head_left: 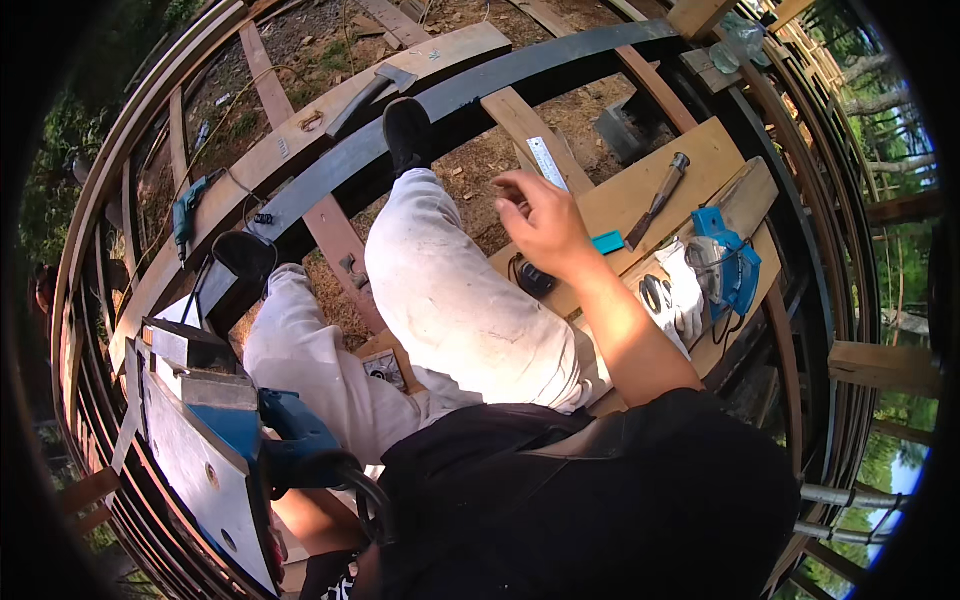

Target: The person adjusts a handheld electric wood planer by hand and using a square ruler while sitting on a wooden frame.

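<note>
A blue corded power tool (300, 430) with a long metal base plate (200, 470) is tilted up at lower left, beside my left thigh. My left forearm (320, 520) runs in behind it; the hand and its grip are hidden, but the tool seems held there. Over the boards my right hand (545, 220) hangs empty, its fingers loosely curled and the thumb apart. Below and beside it are a black tape measure (533, 278), a turquoise case (607, 242) and a wooden-handled chisel (660, 200). A metal ruler (546, 162) lies just beyond.
A second blue power tool (735, 265) and white gloves (680, 290) lie on boards at right. Beyond my shoes stretch a dark beam (480, 90) and a plank (290, 145) bearing a hatchet (370, 95). A green drill (185, 215) rests at left. Timbers surround the spot.
</note>
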`<action>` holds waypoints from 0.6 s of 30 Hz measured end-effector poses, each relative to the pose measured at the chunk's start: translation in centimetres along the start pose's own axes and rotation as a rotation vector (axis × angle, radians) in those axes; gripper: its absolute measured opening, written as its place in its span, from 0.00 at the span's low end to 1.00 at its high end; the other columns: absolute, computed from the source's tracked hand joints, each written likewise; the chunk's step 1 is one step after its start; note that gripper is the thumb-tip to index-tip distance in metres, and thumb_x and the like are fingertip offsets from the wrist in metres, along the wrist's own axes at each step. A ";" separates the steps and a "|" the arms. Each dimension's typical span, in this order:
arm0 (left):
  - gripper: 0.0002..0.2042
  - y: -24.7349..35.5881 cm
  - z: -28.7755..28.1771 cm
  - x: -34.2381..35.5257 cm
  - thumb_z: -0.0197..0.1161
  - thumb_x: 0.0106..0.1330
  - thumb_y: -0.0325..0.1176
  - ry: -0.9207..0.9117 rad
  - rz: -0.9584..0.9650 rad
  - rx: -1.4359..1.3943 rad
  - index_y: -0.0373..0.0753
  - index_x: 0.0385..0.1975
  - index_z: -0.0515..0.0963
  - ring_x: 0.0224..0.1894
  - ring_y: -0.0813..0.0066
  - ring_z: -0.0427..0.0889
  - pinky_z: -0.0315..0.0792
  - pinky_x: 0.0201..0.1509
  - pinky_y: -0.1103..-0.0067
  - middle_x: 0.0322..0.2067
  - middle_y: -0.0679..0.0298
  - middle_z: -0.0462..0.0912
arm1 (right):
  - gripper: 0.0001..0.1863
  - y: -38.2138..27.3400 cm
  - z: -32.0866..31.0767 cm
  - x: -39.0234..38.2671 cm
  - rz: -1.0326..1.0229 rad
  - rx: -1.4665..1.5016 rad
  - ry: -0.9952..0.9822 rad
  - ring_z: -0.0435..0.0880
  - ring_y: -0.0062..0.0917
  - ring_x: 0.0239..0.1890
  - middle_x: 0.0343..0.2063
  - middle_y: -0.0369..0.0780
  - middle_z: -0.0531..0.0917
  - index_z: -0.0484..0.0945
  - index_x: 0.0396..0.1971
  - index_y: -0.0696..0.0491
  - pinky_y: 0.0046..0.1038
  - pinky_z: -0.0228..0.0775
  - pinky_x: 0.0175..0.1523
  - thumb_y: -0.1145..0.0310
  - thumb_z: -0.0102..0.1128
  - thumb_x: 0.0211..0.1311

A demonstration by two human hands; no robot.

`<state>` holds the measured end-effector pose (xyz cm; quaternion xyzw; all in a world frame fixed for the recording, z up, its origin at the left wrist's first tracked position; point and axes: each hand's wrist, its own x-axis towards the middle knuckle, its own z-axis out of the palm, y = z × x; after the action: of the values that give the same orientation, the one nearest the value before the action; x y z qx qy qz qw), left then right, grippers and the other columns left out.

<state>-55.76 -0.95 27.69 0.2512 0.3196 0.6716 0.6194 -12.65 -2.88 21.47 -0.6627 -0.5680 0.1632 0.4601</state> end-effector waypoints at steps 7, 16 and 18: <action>0.31 3.5 -0.1 -1.4 0.62 0.61 0.54 0.129 0.109 -0.050 0.41 0.59 0.69 0.50 0.61 0.79 0.75 0.55 0.64 0.50 0.55 0.78 | 0.32 21.0 -7.0 -11.2 0.345 -0.940 -0.627 0.65 0.46 0.61 0.57 0.49 0.69 0.66 0.58 0.56 0.41 0.61 0.63 0.76 0.59 0.47; 0.28 1.5 -3.5 -0.9 0.64 0.61 0.50 0.175 0.024 0.082 0.36 0.55 0.70 0.45 0.68 0.82 0.77 0.49 0.73 0.44 0.58 0.81 | 0.26 22.9 -7.4 -11.3 0.172 -0.849 -0.618 0.71 0.49 0.50 0.44 0.49 0.74 0.72 0.41 0.58 0.42 0.67 0.53 0.75 0.65 0.34; 0.28 1.2 -2.9 0.1 0.64 0.61 0.49 0.170 0.014 0.069 0.36 0.55 0.70 0.45 0.69 0.82 0.77 0.50 0.73 0.45 0.58 0.80 | 0.26 22.4 -7.6 -10.7 0.070 -0.785 -0.605 0.74 0.49 0.44 0.38 0.50 0.75 0.72 0.39 0.59 0.40 0.69 0.51 0.75 0.66 0.33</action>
<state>-58.68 -1.25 26.60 0.2165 0.3923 0.6833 0.5765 3.22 -14.27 4.35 -0.7275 -0.6720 0.1375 -0.0153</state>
